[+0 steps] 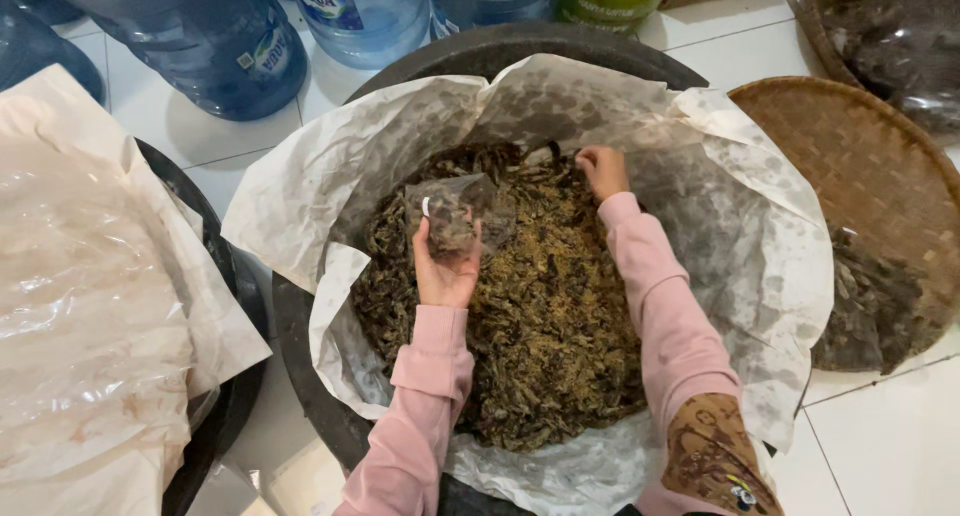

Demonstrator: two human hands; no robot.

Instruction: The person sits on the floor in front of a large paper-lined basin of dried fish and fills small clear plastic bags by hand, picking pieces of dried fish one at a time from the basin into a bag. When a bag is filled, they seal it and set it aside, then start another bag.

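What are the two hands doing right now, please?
Left hand: closed around a small clear plastic bag.
Right hand: closed, knuckles down in the dark dried bits; contents cannot be told.

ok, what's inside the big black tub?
The black tub holds a white paper liner filled with dark dried flakes. The right hand digs into them; the left hand holds a small clear bag. The tub's bottom is covered.

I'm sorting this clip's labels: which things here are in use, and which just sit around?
In use: left hand, small clear bag, right hand, dried leaves, paper-lined tub.

Lying about: water jugs, woven tray, covered tub.
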